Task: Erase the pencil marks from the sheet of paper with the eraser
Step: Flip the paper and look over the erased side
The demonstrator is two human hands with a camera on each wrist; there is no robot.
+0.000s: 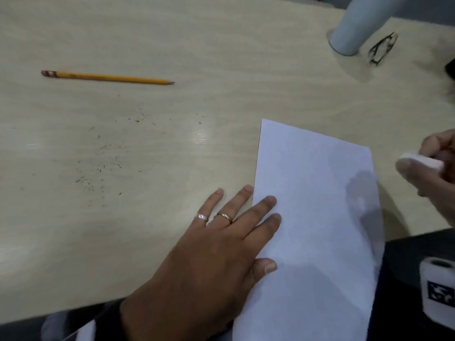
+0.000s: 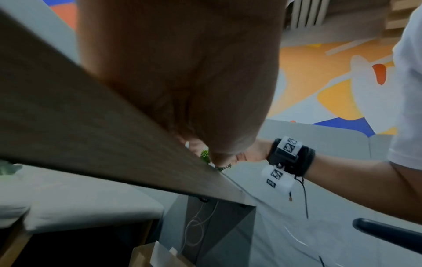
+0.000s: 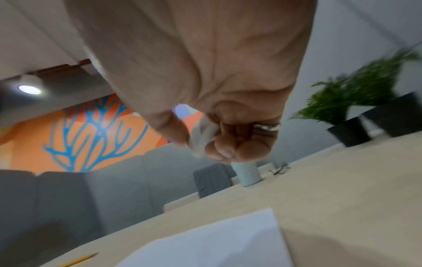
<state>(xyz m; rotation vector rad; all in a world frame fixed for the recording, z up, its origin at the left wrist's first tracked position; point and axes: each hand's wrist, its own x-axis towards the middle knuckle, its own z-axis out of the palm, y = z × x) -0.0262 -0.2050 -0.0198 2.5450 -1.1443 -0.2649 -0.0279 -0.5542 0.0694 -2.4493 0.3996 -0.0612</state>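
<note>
- One thin sheet of paper [image 1: 317, 217] lies flat on the table [image 1: 147, 33], its near end hanging past the table edge toward me; it is light and limp, so I judge it would slide or buckle under rubbing unless it is pinned.
- No pencil marks show on it from my head view; the picture is soft, so faint ones may be there.
- Two fingers and the thumb of my left hand [image 1: 216, 254] lie straight on the sheet's left margin, pressing it down; the other fingers rest on the table beside it.
- Off the sheet's right edge, my right hand [image 1: 433, 168] pinches the white eraser [image 1: 421, 162] between thumb and curled fingers, raised clear of the paper.
- That eraser looks small and soft; I would grip it close to the rubbing end and stroke away from my holding hand so the paper does not crease.
- Farther out lie dark eraser crumbs [image 1: 98, 166], a yellow pencil [image 1: 108, 77], a pale blue cup [image 1: 354, 28] and spectacles [image 1: 382, 49].
</note>
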